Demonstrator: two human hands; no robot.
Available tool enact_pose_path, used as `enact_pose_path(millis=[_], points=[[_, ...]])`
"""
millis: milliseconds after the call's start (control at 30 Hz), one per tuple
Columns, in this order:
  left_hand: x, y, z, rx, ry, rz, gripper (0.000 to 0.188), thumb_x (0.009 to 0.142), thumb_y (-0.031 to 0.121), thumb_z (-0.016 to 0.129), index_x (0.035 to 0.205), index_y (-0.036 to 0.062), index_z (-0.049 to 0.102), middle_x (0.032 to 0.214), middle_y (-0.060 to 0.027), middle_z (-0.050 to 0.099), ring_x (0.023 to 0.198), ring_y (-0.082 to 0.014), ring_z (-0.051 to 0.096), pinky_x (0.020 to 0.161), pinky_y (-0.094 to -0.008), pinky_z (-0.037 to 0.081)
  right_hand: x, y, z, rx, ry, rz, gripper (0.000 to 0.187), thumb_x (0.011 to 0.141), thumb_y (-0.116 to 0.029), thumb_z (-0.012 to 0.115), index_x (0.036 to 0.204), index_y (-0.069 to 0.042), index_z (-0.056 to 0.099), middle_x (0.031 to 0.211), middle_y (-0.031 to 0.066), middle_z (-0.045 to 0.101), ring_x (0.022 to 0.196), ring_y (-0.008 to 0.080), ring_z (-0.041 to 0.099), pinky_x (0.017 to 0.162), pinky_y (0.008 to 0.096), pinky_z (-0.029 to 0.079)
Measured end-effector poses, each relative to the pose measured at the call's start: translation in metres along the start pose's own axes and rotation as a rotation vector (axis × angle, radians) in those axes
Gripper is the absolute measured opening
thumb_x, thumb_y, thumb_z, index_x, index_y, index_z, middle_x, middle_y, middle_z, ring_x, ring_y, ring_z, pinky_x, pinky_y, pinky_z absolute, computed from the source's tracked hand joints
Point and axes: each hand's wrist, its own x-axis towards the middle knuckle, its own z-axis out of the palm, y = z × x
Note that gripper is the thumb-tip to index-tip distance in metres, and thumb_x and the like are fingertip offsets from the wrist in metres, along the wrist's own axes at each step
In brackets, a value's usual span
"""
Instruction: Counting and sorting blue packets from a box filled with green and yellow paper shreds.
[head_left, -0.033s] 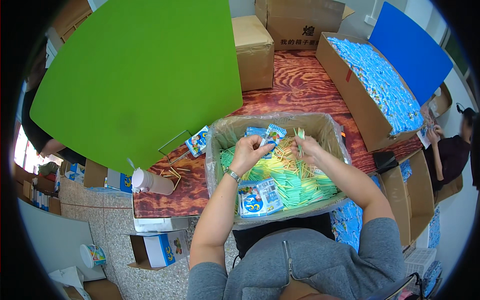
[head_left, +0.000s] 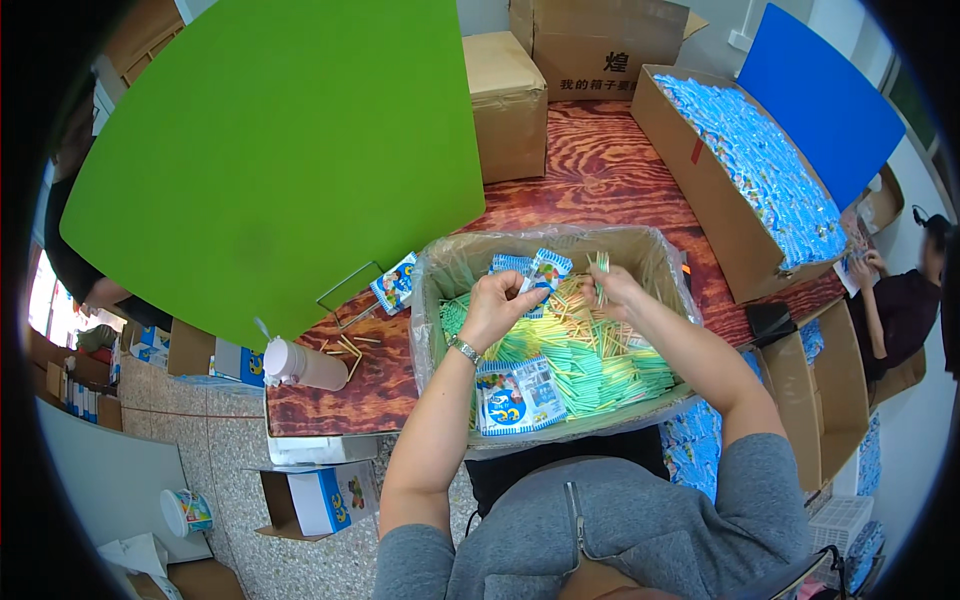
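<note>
My left hand [head_left: 497,308], with a watch at the wrist, pinches a small blue-and-white printed packet [head_left: 548,270] above the lined carton [head_left: 447,245]. To its right, my right hand [head_left: 620,293] holds a small bunch of thin coloured sticks [head_left: 601,265] upright between thumb and fingers. Beneath both hands the carton is filled with loose green, yellow and orange sticks [head_left: 590,370]. Flat blue-and-white packets [head_left: 520,397] lie on the sticks at the near left. Another packet [head_left: 510,263] shows partly behind the one in my left hand.
A green board [head_left: 300,150] stands at the left, with a pink bottle [head_left: 305,364] and a wire stand [head_left: 350,295] by it. One more packet [head_left: 395,284] leans beside the carton. At the far right, a long box [head_left: 710,190] brims with blue packets; a person [head_left: 890,300] sits beyond.
</note>
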Motion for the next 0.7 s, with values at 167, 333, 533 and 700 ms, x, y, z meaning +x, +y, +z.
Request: enact_pose_path(millis=[167, 333, 533, 700], points=[[0.002, 0.004, -0.001, -0.009, 0.02, 0.032, 0.036, 0.078, 0.024, 0.078, 0.063, 0.0023, 0.054, 0.055, -0.0004, 0.052, 0.051, -0.0061, 0.046, 0.046, -0.0267, 0.04, 0.013, -0.01, -0.001, 0.0, -0.046, -0.041, 0.02, 0.1, -0.025, 0.047, 0.094, -0.006, 0.051, 0.08, 0.0023, 0.053, 0.068, 0.0147, 0.057, 0.055, 0.0281, 0.053], [-0.002, 0.012, -0.002, -0.153, 0.033, -0.1, 0.029, 0.079, 0.021, 0.077, 0.068, 0.0008, 0.059, 0.058, -0.0015, 0.058, 0.054, -0.0053, 0.056, 0.045, -0.0227, 0.047, -0.037, -0.036, 0.012, -0.291, -0.283, -0.22, 0.019, 0.101, -0.027, 0.046, 0.099, -0.009, 0.045, 0.076, 0.0003, 0.053, 0.064, 0.0117, 0.056, 0.051, 0.0237, 0.047], [-0.003, 0.018, 0.004, 0.03, 0.144, 0.075, 0.026, 0.076, 0.019, 0.078, 0.071, 0.0002, 0.061, 0.064, -0.0069, 0.063, 0.053, -0.0131, 0.059, 0.048, -0.029, 0.048, -0.119, -0.099, 0.033, -0.985, -0.409, -0.703, 0.021, 0.1, -0.026, 0.049, 0.11, -0.009, 0.044, 0.076, 0.0016, 0.054, 0.061, 0.0093, 0.056, 0.052, 0.0261, 0.045], [-0.005, 0.021, 0.004, 0.205, 0.204, 0.255, 0.024, 0.072, 0.017, 0.079, 0.073, 0.0009, 0.061, 0.068, -0.0099, 0.061, 0.059, -0.0236, 0.059, 0.055, -0.0357, 0.046, -0.139, -0.124, 0.053, -1.306, -0.425, -0.717, 0.028, 0.096, -0.022, 0.054, 0.119, -0.009, 0.043, 0.081, 0.0108, 0.06, 0.066, 0.0164, 0.063, 0.055, 0.0335, 0.048]])
